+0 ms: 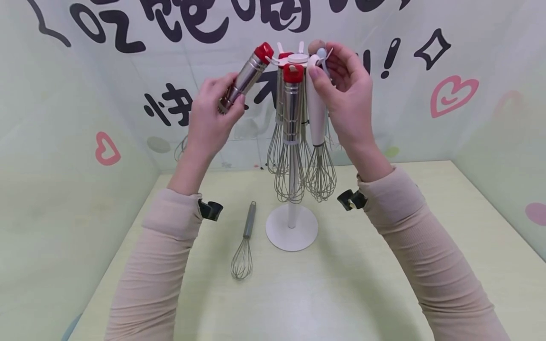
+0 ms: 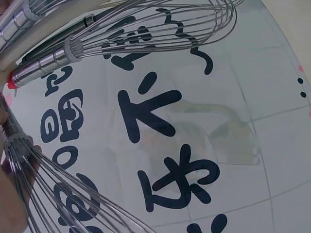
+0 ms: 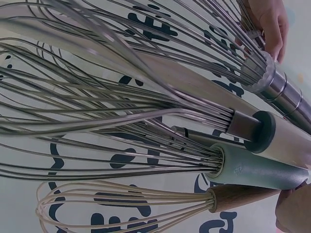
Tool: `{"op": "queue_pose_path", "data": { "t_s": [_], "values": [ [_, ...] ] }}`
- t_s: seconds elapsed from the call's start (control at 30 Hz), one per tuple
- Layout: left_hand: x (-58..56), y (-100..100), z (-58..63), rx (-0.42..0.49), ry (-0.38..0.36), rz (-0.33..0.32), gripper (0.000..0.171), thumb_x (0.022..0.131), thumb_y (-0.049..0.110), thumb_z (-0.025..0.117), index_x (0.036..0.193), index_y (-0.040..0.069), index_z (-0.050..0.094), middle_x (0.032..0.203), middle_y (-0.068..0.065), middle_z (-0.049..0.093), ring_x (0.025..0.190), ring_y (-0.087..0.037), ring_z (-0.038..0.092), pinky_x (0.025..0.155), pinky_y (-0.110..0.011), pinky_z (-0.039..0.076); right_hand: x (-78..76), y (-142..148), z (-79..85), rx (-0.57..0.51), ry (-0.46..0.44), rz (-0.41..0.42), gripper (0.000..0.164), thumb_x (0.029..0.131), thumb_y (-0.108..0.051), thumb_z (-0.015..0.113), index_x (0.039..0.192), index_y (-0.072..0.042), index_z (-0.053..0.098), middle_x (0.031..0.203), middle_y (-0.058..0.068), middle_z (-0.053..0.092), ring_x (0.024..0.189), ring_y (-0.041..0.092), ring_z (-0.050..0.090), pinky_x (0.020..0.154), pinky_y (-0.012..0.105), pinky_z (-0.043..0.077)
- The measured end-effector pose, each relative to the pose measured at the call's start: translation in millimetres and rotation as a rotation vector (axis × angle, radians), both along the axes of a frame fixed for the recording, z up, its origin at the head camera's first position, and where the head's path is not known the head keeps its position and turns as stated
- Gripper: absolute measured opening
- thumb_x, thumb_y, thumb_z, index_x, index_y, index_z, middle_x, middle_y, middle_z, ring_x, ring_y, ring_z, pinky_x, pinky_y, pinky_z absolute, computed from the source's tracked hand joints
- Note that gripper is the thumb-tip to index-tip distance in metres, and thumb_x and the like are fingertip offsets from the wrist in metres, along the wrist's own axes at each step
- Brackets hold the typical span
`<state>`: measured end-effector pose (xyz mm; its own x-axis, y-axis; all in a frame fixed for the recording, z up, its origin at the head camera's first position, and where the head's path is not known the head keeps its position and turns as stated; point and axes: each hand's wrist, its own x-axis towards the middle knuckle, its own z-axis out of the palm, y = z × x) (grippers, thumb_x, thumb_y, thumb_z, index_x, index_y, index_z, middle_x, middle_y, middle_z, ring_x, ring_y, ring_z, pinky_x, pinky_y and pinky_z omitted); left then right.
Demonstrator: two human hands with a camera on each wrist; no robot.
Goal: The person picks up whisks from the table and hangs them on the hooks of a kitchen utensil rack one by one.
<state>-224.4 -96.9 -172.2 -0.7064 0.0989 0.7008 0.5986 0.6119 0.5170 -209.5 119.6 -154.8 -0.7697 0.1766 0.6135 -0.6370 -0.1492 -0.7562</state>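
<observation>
A white stand [image 1: 292, 227] with hooks at its top carries several hanging whisks. My left hand [image 1: 230, 97] grips a steel-handled whisk with a red cap [image 1: 249, 73], tilted, just left of the stand's top. Its wires [image 2: 34, 179] fan past the wrist camera. My right hand [image 1: 320, 61] pinches the top loop of a white-handled whisk [image 1: 316, 118] at a hook on the stand's right side. Another red-capped steel whisk [image 1: 292, 109] hangs in front. In the right wrist view, hanging whisk wires [image 3: 112, 97] fill the frame, and the steel handle [image 3: 282, 92] shows at the right.
One small grey-handled whisk [image 1: 244, 244] lies on the pale table [image 1: 384, 284] left of the stand's base. Walls with black lettering and pink hearts close in the back and both sides.
</observation>
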Motion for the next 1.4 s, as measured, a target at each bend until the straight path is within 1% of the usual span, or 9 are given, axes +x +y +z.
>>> {"op": "queue_pose_path", "data": {
  "t_s": [0.1,0.17,0.47,0.7,0.87,0.97,1.1,1.27,1.4],
  "values": [
    [0.6,0.1,2.8,-0.062,-0.026,0.01,0.04,0.092,0.017,0.057,0.132,0.011,0.057,0.119,-0.017,0.056,0.087,-0.02,0.051,0.07,-0.024,0.045,-0.1,0.3,0.2,-0.001,-0.001,0.0,0.045,0.085,0.001,0.065,0.127,0.003,0.052,0.113,0.006,0.056,0.107,0.016,0.054,0.103,0.02,0.048],
    [0.0,1.1,2.8,-0.068,-0.04,-0.002,0.04,0.093,0.016,0.057,0.132,0.011,0.057,0.119,-0.017,0.056,0.087,-0.019,0.05,0.07,-0.023,0.046,-0.2,0.6,0.5,-0.002,-0.002,0.0,0.044,0.085,0.0,0.065,0.127,0.004,0.052,0.114,0.007,0.056,0.107,0.016,0.054,0.103,0.02,0.048],
    [-7.5,4.3,-8.4,0.028,-0.063,-0.095,0.038,0.092,0.012,0.058,0.129,0.006,0.059,0.113,-0.017,0.056,0.081,-0.01,0.045,0.065,-0.014,0.043,-0.9,2.2,0.2,0.002,-0.001,-0.002,0.045,0.085,0.0,0.065,0.127,0.003,0.052,0.114,0.007,0.056,0.107,0.016,0.054,0.104,0.021,0.047],
    [-10.5,7.8,-15.2,0.049,-0.101,-0.143,0.038,0.092,0.011,0.058,0.13,0.006,0.057,0.108,-0.015,0.055,0.084,-0.01,0.047,0.065,-0.014,0.045,-1.1,2.5,-0.6,-0.007,-0.007,0.012,0.044,0.085,0.001,0.065,0.126,0.003,0.052,0.113,0.006,0.056,0.106,0.016,0.054,0.103,0.02,0.048],
    [-9.9,14.4,-19.1,0.069,-0.129,-0.17,0.04,0.091,0.008,0.06,0.131,0.004,0.055,0.113,-0.016,0.056,0.093,-0.017,0.057,0.074,-0.014,0.052,-0.4,2.6,-0.9,-0.006,-0.012,0.015,0.043,0.085,0.001,0.065,0.126,0.003,0.052,0.113,0.007,0.056,0.107,0.017,0.054,0.103,0.021,0.048],
    [-10.1,19.2,-21.7,0.085,-0.143,-0.195,0.041,0.09,0.006,0.06,0.13,0.003,0.054,0.116,-0.016,0.057,0.1,-0.021,0.061,0.083,-0.019,0.057,0.2,2.9,-0.5,-0.01,-0.012,0.017,0.043,0.085,0.001,0.064,0.126,0.003,0.052,0.114,0.007,0.056,0.107,0.017,0.054,0.103,0.021,0.048],
    [-10.5,24.6,-25.6,0.114,-0.156,-0.226,0.041,0.088,0.004,0.061,0.128,0.001,0.053,0.116,-0.015,0.058,0.101,-0.022,0.062,0.087,-0.026,0.059,0.6,3.0,-0.1,-0.014,-0.014,0.023,0.043,0.085,0.001,0.064,0.126,0.003,0.052,0.114,0.007,0.056,0.107,0.017,0.054,0.103,0.021,0.048],
    [-10.2,29.0,-29.1,0.172,-0.197,-0.262,0.042,0.088,0.004,0.062,0.129,0.001,0.052,0.118,-0.015,0.059,0.103,-0.022,0.062,0.089,-0.027,0.06,-0.2,2.5,0.1,-0.014,-0.016,0.028,0.043,0.085,0.001,0.064,0.126,0.003,0.052,0.115,0.007,0.056,0.108,0.017,0.054,0.103,0.021,0.048],
    [-9.1,31.6,-31.2,0.199,-0.233,-0.272,0.045,0.089,0.005,0.062,0.132,0.002,0.05,0.122,-0.016,0.059,0.107,-0.023,0.061,0.092,-0.028,0.059,-0.4,2.1,0.5,-0.015,-0.014,0.028,0.043,0.085,0.002,0.064,0.126,0.003,0.052,0.114,0.007,0.056,0.108,0.017,0.054,0.103,0.021,0.048]
  ]
}}
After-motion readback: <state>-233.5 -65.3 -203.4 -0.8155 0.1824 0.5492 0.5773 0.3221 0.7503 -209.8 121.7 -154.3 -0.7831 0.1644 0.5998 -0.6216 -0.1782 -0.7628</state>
